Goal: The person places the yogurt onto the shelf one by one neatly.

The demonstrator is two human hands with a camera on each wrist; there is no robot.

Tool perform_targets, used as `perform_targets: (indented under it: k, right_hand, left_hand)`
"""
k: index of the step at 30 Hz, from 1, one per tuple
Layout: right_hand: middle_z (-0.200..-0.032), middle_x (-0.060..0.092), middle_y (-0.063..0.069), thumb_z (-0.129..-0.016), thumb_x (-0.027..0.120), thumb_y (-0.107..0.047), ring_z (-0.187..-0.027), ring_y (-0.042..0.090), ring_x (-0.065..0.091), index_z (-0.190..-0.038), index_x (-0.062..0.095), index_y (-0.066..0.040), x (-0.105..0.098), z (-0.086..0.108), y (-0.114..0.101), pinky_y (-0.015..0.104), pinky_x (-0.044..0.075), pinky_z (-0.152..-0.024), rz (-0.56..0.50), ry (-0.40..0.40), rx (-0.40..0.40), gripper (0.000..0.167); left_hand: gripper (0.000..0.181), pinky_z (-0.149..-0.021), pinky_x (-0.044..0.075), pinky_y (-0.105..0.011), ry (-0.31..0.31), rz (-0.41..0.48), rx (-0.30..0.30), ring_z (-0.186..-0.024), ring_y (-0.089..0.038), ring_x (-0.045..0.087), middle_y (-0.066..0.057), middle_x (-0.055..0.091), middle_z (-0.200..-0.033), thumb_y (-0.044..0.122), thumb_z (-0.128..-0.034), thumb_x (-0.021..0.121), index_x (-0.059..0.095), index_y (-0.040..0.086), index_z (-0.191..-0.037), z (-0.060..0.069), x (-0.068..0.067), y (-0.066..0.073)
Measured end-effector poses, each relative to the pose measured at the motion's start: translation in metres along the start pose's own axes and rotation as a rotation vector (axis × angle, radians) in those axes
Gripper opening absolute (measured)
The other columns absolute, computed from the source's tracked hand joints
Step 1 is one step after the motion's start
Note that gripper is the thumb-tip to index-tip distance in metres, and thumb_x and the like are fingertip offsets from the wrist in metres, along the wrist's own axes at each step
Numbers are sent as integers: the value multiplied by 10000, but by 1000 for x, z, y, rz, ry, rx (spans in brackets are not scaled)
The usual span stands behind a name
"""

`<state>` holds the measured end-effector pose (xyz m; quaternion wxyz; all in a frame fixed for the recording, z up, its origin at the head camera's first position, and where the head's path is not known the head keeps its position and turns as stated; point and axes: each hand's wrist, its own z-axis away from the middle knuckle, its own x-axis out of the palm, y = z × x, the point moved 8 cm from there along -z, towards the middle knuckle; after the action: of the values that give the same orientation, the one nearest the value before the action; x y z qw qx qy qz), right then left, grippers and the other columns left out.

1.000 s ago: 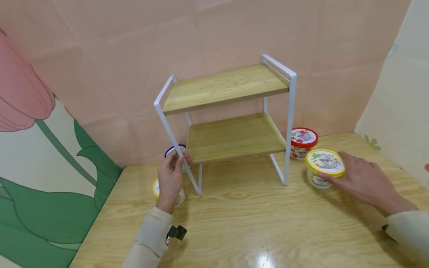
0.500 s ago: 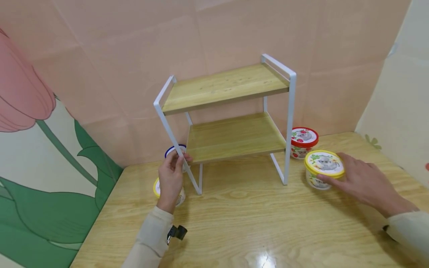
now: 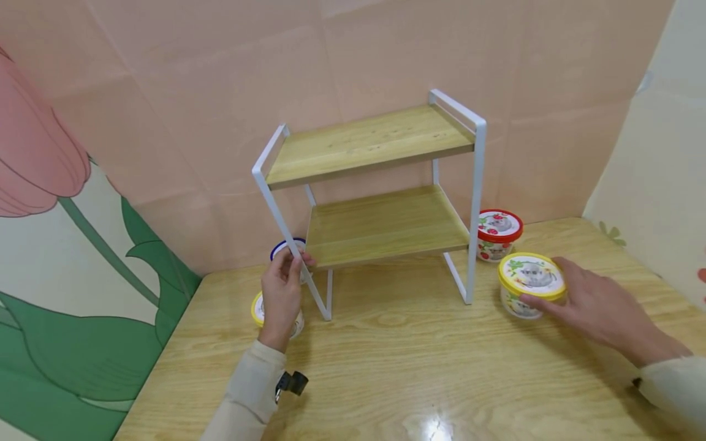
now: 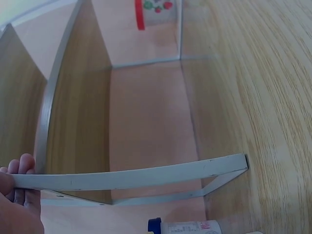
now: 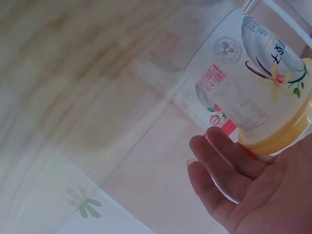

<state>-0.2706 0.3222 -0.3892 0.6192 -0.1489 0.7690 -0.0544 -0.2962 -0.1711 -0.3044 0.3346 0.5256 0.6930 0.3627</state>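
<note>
Yellow-lidded tub (image 3: 526,286) is upright at the bench (image 3: 397,367), to the right of the two-tier rack (image 3: 386,223) and apart from its right front leg; base contact cannot be confirmed. Right hand (image 3: 601,306) grips the tub from the right side — thumb on the near face, fingers on the far side. Left hand (image 3: 281,294) pinches the rack's left front leg between thumb and fingers, level with the lower shelf. Red-lidded tub (image 3: 496,236) stands just behind the gripped tub. Blue-lidded tub (image 3: 282,248) and second yellow-capped tub (image 3: 258,309) sit left of the rack — both partly hidden by the left hand.
</note>
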Motion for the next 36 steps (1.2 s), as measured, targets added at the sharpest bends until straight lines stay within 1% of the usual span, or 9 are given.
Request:
perform_targets:
  k: [4,6,11,18,26,36]
  right_hand:
    - [-1225,572,413,-856,648,-647,-1038,583,584,-1440,329,86,0,3,-6,630,493,-735,-8,1,-14,990]
    - [-1227,570,415,-858,649,-642,-1041,583,584,-1440,325,89,1,4,-9,627,493,-739,-13,-12,-16,989]
    - [-1216,571,418,-858,647,-644,-1024,576,592,-1441,317,89,3,5,-12,611,501,-715,-12,-24,-7,992]
    - [-1205,586,396,-851,671,-623,-1027,558,599,-1425,341,77,0,6,-14,614,495,-729,-29,5,-22,963]
    - [-1228,574,398,-856,665,-624,-1038,556,594,-1429,340,84,0,7,-13,613,492,-736,-39,-7,-10,967]
    - [-1221,577,400,-855,672,-615,-1035,556,594,-1424,346,79,-1,9,-14,618,488,-742,-43,8,-12,954]
  left_hand:
    - [174,-863,569,-189,-3,14,2,-889,-46,678,-262,672,-1024,8,-1005,517,588,-91,-1129,0,0,1]
    - [177,-857,568,-185,3,17,11,-884,-39,677,-275,666,-1024,7,-1007,514,585,-102,-1127,0,0,1]
    - [188,-856,563,-177,9,6,12,-884,-36,675,-275,659,-1034,23,-1015,507,582,-104,-1132,1,0,1]
    - [187,-858,566,-183,1,2,5,-886,-46,676,-256,662,-1031,33,-1017,506,581,-94,-1133,1,0,1]
    - [184,-848,570,-189,-4,5,16,-880,-41,676,-267,664,-1023,31,-1019,504,578,-100,-1125,0,1,2]
    - [188,-862,565,-191,-7,1,14,-888,-44,678,-253,667,-1025,46,-1020,508,579,-91,-1127,1,1,2]
